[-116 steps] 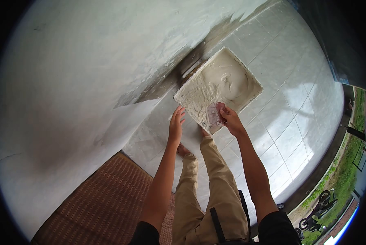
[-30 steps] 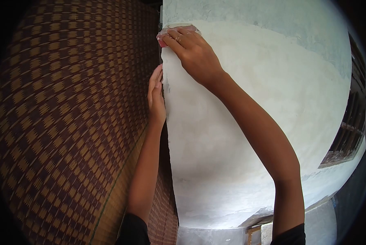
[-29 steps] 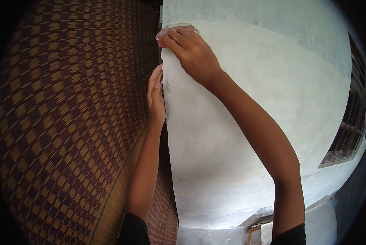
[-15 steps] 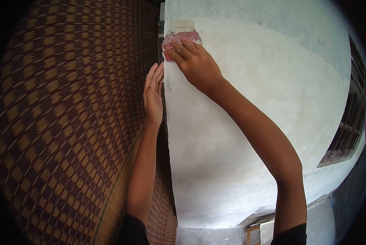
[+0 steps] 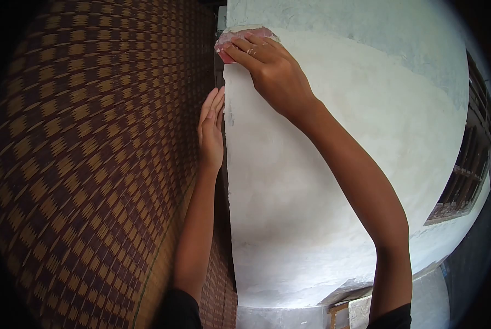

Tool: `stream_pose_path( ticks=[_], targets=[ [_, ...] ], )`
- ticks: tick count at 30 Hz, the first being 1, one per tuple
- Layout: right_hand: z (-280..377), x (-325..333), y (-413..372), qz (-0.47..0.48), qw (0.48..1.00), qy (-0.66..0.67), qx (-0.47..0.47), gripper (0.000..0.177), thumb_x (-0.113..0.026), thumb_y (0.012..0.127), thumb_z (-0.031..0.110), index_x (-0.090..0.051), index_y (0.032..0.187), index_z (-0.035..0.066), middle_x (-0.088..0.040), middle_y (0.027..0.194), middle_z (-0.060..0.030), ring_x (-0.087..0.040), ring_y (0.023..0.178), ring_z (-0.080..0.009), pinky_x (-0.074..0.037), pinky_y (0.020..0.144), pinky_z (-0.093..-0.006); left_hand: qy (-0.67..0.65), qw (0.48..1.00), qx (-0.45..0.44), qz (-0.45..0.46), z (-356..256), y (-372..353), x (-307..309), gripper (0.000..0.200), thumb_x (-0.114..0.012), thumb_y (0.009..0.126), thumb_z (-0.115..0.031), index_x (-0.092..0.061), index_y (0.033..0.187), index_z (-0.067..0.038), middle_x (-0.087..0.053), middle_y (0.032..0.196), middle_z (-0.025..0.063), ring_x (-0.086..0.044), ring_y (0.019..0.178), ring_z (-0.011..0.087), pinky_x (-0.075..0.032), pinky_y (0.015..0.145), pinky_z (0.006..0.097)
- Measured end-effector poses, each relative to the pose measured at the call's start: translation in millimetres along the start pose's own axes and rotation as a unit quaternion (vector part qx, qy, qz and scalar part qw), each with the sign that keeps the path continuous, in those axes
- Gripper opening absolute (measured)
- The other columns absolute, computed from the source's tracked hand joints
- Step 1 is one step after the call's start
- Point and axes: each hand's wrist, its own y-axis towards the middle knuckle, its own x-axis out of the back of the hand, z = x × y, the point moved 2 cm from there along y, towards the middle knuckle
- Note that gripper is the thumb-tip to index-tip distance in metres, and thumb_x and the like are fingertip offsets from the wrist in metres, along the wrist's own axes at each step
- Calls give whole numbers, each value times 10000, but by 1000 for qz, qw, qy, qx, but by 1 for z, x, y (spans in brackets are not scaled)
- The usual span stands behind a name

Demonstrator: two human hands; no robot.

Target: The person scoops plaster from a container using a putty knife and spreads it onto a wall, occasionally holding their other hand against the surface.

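My right hand (image 5: 278, 74) is closed on a flat reddish-pink putty scraper (image 5: 227, 57), its surface smeared with white paste. The scraper lies against the upper left edge of the white wall (image 5: 311, 164), my fingers pressed over its face. A ring shows on one finger. Lower down, my left hand (image 5: 211, 131) has its fingers stretched out, the tips touching or very near the wall's edge; nothing is seen in it.
A brown and tan woven mat (image 5: 92, 137) stands left of the wall, with a dark narrow gap between them. At the right is a barred window (image 5: 462, 175). A wooden frame piece (image 5: 340, 313) shows low down.
My right hand has moved up with the scraper, which now covers the spot where a pale strip of paste showed. My left hand has shifted slightly right in view, fingers still stretched.
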Motion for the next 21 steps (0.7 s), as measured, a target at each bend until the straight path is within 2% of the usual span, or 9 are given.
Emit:
stream_pose_path(
  ticks=[1,3,9,10,12,15,21],
  targets=[
    [-2,-5,-2,0,1000,0,1,283,-595,842,21,-655,1110,87,-670,1152,-76,-612,1162,-288,-483,988,-395,2,1000,3,-6,0,0,0,631,-299,1019,-399,-290,1493,17,-336,1547,203,-296,1451,267,-171,1193,374],
    [-6,-15,-7,49,998,-17,-25,392,-614,822,-9,-663,1203,68,-659,1231,-113,-583,1219,-301,-458,1039,-418,3,1000,6,-9,1,-1,-1,627,-295,1021,-395,-289,1494,17,-335,1548,203,-292,1453,268,-169,1194,377],
    [3,-21,-34,100,993,-55,-21,420,-614,820,-2,-649,1232,72,-640,1266,-114,-568,1244,-293,-444,1049,-406,4,1000,3,-6,3,0,2,630,-296,1024,-401,-287,1493,20,-329,1551,203,-290,1454,269,-168,1196,382],
    [6,-19,-37,102,993,-54,-22,420,-614,820,-2,-649,1232,72,-640,1266,-114,-568,1244,-293,-444,1049,-406,0,1000,0,-1,4,0,2,626,-299,1024,-393,-286,1493,21,-326,1552,204,-291,1453,270,-171,1196,383],
    [12,-13,-40,73,996,-50,14,296,-618,836,68,-670,1128,65,-677,1147,-99,-615,1171,-280,-488,958,-373,-5,1000,-2,4,6,-1,2,623,-301,1023,-386,-285,1492,23,-324,1552,206,-293,1452,271,-174,1196,383],
    [7,-10,-30,27,998,-50,12,298,-620,834,74,-672,1127,67,-680,1133,-101,-613,1172,-286,-489,956,-375,-3,1000,-6,3,7,-1,0,614,-302,1023,-371,-283,1492,26,-322,1552,207,-301,1448,273,-182,1195,382],
    [-2,-26,-28,40,995,-87,11,303,-623,832,78,-667,1132,68,-679,1120,-102,-620,1150,-296,-497,938,-374,-5,1000,-8,-5,6,0,0,613,-301,1024,-371,-285,1491,26,-324,1552,203,-297,1449,266,-180,1196,377]
  ],
)
